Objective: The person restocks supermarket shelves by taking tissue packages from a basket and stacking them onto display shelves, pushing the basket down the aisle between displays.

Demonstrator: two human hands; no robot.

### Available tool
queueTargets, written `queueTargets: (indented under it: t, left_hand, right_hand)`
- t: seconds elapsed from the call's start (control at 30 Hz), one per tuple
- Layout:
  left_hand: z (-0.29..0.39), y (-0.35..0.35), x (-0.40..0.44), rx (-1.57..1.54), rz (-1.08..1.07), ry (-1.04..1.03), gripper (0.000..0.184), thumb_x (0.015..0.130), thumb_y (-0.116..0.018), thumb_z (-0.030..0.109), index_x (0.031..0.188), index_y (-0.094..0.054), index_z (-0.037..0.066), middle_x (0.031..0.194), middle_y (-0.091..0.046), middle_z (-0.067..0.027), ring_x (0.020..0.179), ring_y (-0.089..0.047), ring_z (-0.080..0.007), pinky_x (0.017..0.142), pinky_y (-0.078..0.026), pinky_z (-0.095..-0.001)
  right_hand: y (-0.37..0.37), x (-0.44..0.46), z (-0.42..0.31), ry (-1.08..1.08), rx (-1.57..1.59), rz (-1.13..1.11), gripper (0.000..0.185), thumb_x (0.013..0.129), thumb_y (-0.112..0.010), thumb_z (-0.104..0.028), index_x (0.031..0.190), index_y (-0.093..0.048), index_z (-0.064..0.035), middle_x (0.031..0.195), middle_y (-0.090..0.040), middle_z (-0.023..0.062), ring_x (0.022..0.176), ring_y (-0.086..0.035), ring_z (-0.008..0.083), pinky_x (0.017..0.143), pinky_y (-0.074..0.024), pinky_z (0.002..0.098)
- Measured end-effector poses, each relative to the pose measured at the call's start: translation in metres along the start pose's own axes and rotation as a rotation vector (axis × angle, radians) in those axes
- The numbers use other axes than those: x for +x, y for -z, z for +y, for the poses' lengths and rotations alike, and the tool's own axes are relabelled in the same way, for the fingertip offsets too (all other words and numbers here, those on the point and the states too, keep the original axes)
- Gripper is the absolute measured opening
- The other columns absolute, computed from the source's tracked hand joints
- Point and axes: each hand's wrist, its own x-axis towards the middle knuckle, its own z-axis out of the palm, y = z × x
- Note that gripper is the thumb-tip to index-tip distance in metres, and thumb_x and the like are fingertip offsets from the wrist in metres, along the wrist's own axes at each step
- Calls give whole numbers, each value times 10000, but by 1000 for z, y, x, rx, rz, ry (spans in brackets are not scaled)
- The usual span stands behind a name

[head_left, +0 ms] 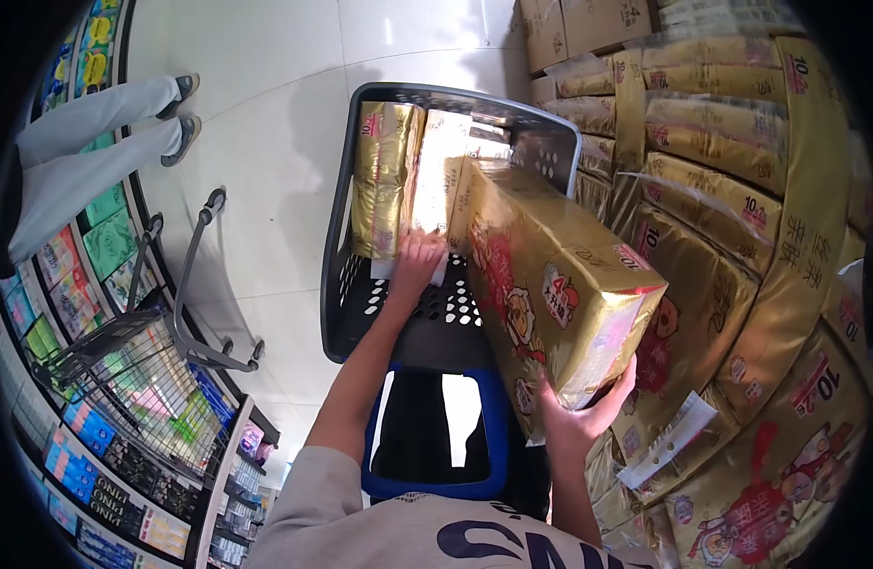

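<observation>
A large gold plastic-wrapped pack of paper tissues leans lengthwise over the right side of the shopping cart. My right hand grips its near lower end, thumb on one side and fingers around the other. Inside the dark grey plastic basket stand another gold pack and a pack bright with glare. My left hand reaches into the basket, its fingers extended against the near end of the bright pack. The held pack partly hides the basket's right half.
Stacked gold tissue packs rise close on the right, with cardboard boxes behind. To the left are a wire shopping cart, a standing person's legs and shelves of packaged goods. Pale floor tiles lie between.
</observation>
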Motion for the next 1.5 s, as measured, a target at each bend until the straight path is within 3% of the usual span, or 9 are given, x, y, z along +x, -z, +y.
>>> queueTargets:
  t: [0.17, 0.47, 0.53, 0.7, 0.93, 1.13, 1.2, 1.43, 1.5]
  left_hand:
    - [2, 0, -4, 93, 12, 54, 462, 911, -506, 209, 1360, -445, 121, 1150, -512, -112, 1191, -483, -290, 1073, -371, -408]
    - [-5, 15, -13, 109, -6, 35, 392, 897, -526, 209, 1276, -498, 113, 1133, -520, -99, 1186, -496, -271, 1089, -374, -411]
    - [-9, 16, -16, 74, -10, 30, 380, 884, -535, 198, 1252, -524, 107, 1144, -541, -90, 1156, -526, -251, 1052, -428, -379]
    - [-18, 52, -13, -141, -197, 40, 383, 862, -545, 155, 1239, -549, 85, 1187, -565, -82, 1101, -576, -216, 911, -510, -291]
    - [-21, 99, -15, -333, -63, 51, 512, 743, -712, 137, 1221, -543, 65, 1201, -538, -128, 1123, -556, -282, 869, -511, -402]
    - [-22, 160, -39, -734, -372, 349, 617, 748, -781, 207, 1274, -496, 57, 1224, -553, -151, 1149, -557, -337, 904, -467, -455]
    - [-27, 188, -51, -755, -351, 396, 601, 781, -767, 221, 1288, -488, 58, 1224, -570, -155, 1130, -572, -346, 915, -464, -455]
    - [-11, 273, -126, -883, -174, 603, 529, 832, -718, 263, 1273, -521, 49, 1196, -583, -163, 1112, -573, -343, 930, -468, -436]
    - [-4, 297, -138, -876, -325, 640, 481, 841, -711, 263, 1244, -552, 54, 1178, -599, -155, 1082, -582, -343, 931, -469, -426]
  right_hand:
    - [4, -3, 3, 14, -13, -41, 1070, 594, -861, -36, 1475, -255, 11, 1379, -404, 195, 1292, -417, 315, 1106, -320, 410]
    - [-1, 0, 6, 154, -75, -10, 1043, 563, -881, -53, 1430, -309, 47, 1265, -450, 226, 1157, -488, 392, 1006, -399, 457]
    - [-6, -2, 11, 124, -50, -11, 1060, 589, -868, -50, 1468, -278, 13, 1364, -423, 200, 1280, -432, 332, 1103, -323, 430]
    - [-25, -4, 13, 57, -53, -17, 1051, 594, -874, -77, 1453, -279, 32, 1294, -442, 226, 1213, -458, 382, 1048, -367, 459]
    - [-33, -22, 11, 43, -45, -86, 1066, 624, -889, -167, 1444, -248, 65, 1220, -442, 288, 1136, -467, 461, 990, -396, 503]
    - [-34, -22, 9, 161, -34, -26, 1100, 601, -906, -168, 1439, -244, 97, 1275, -436, 301, 1166, -473, 466, 1007, -402, 482]
    - [-38, -21, 9, 114, 6, -24, 1075, 613, -891, -106, 1453, -242, 64, 1341, -422, 270, 1250, -453, 426, 1070, -380, 456]
    - [-28, -10, 13, 88, -30, -35, 1031, 635, -863, -215, 1442, -268, 26, 1257, -453, 243, 1165, -476, 422, 1017, -395, 475]
    - [-27, -6, 18, 135, -7, -6, 1043, 608, -881, -181, 1435, -279, 25, 1245, -461, 241, 1160, -479, 412, 1020, -393, 464]
